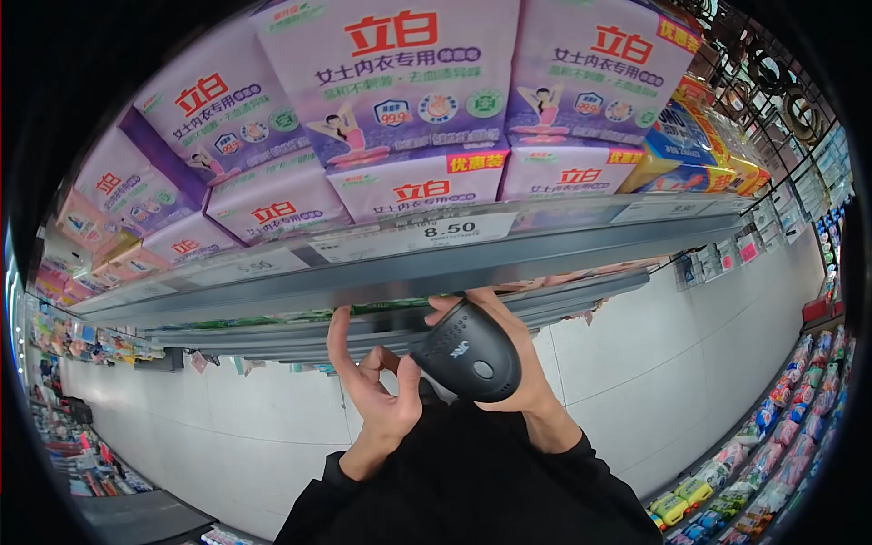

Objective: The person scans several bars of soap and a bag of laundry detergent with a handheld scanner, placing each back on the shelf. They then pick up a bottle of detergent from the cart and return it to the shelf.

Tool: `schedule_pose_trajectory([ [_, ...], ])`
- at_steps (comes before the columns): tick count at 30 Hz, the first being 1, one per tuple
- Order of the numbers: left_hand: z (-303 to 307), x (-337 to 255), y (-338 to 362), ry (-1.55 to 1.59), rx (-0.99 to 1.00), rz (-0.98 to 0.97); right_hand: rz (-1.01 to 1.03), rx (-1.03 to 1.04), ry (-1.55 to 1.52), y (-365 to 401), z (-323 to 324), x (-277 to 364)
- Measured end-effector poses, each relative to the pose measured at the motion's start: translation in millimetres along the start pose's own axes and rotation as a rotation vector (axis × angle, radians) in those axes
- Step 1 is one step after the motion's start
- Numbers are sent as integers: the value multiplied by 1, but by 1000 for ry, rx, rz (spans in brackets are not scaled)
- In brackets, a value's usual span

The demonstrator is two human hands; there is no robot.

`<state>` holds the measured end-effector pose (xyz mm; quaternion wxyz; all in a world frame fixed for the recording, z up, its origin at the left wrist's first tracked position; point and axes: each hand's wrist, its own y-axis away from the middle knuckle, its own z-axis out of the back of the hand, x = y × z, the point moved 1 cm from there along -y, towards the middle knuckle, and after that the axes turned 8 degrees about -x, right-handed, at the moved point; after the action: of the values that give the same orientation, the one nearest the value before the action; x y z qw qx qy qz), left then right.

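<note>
My right hand (518,359) is wrapped round a black handheld scanner (472,356), held below the grey shelf edge (409,265). To its left, my left hand (380,386) has its fingers apart, the index finger raised toward the shelf edge and the thumb close to the scanner's side. Nothing shows in the left hand. Above both hands, purple and white boxes (391,73) stand in rows behind a price label (445,230) reading 8.50. Part of my right fingers is hidden behind the scanner.
Blue and yellow packs (695,141) sit at the shelf's right end. Lower shelf edges (581,304) run beneath. White tiled floor (663,363) spreads below. Shelves with bottles (695,491) curve along the right, and more goods (82,445) show at the left.
</note>
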<state>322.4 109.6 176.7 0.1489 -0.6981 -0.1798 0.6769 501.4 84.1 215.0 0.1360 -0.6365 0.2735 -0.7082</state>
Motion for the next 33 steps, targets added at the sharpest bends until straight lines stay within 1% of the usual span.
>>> schedule_pose_trajectory([
  [3, -2, 2, 0, 10, 3, -8, -41, -31, 66, 3, -6, -14],
  [4, -1, 3, 0, 10, 8, -17, -93, -71, 40, 3, -10, -12],
  [5, -1, 3, 0, 9, 12, -26, -98, -73, 39, 3, -12, -11],
  [7, -1, -1, 1, -15, 37, 2, -72, -98, 138, 3, -15, -5],
  [8, -1, -2, 1, -35, 60, 25, -76, -98, 136, 1, -16, 0],
  [10, 1, -1, 1, -49, 53, 27, 15, -118, 296, -4, -17, 13],
  [12, 5, 2, 0, -63, 40, 32, -12, -121, 332, -2, -20, 17],
  [14, 11, 5, -4, -317, 89, -162, -32, -117, 365, -1, -21, 20],
  [15, 11, 3, -6, -323, 77, -159, -12, -123, 406, -1, -20, 23],
  [16, 9, -1, -7, -398, 130, -183, 11, -127, 443, -2, -19, 25],
  [17, 7, -3, -7, -476, 181, -206, 74, -120, 483, -7, -18, 27],
  [19, 5, 1, -5, -556, 160, -244, 160, -125, 547, -16, -17, 33],
  [20, 4, 2, -5, -555, 170, -225, 116, -99, 478, -16, -16, 32],
  [22, 3, 0, -4, -538, 170, -170, 114, -74, 496, -20, -14, 34],
  [23, 2, 0, -4, -548, 145, -168, 124, -68, 502, -22, -13, 35],
  [25, 1, 1, -5, -429, 36, -214, 56, -24, 510, -23, -11, 38],
  [26, 2, -4, -5, -399, -6, -169, 53, -16, 497, -25, -13, 40],
  [27, 5, 0, -6, -417, -39, -170, 52, -8, 484, -26, -14, 41],
  [28, 10, 7, -9, -423, -84, -253, 35, -25, 485, -22, -14, 40],
  [29, 13, 11, -12, -429, -130, -338, 49, -52, 458, -22, -18, 44],
  [30, 14, 7, -18, -436, -228, -324, 74, -66, 487, -20, -22, 46],
  [31, 17, 10, -22, -453, -272, -326, 102, -77, 513, -17, -25, 48],
  [32, 21, 17, -25, -469, -305, -339, 76, -58, 563, -8, -24, 48],
  [33, 25, 23, -28, -486, -339, -353, 133, -121, 601, 1, -25, 37],
])
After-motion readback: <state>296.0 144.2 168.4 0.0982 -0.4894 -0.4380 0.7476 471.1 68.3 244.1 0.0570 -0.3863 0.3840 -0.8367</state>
